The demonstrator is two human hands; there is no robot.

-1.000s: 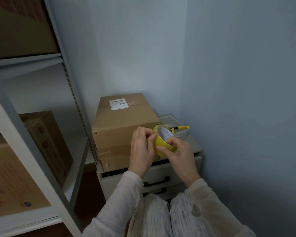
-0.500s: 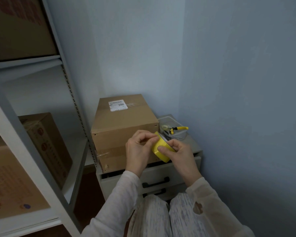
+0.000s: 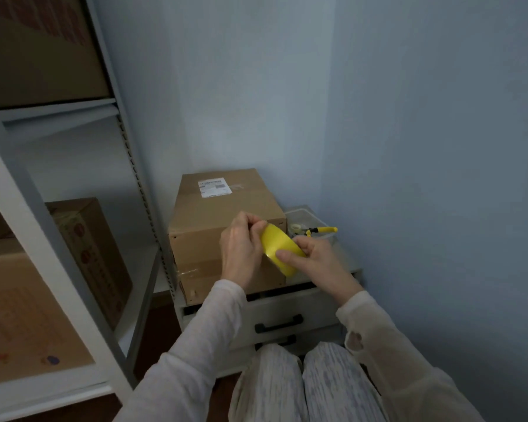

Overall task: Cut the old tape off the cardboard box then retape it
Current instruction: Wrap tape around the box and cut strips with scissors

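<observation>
**Picking for the tape end, ahead of the retape**

You hold the yellow tape roll (image 3: 282, 249) in both hands, in front of the cardboard box (image 3: 226, 208), which sits closed on the drawer unit (image 3: 287, 309); your right hand (image 3: 314, 263) grips the roll with the thumb across its outer face; your left hand (image 3: 241, 251) pinches with curled fingertips at the roll's upper edge, apparently picking for the free end. I judge this to be the opening of the retaping step; no strip is drawn out yet; a patch of clear tape (image 3: 189, 273) shows on the box's near side, so I cannot tell whether the cutting is fully done. Next you need a lifted end you can grip firmly, then a pull long enough to span the top seam; hold the roll steady in the right hand while you peel. The yellow-handled tool (image 3: 322, 230) lies in the clear tub (image 3: 305, 214) just right of the box, near enough for the cut.
</observation>
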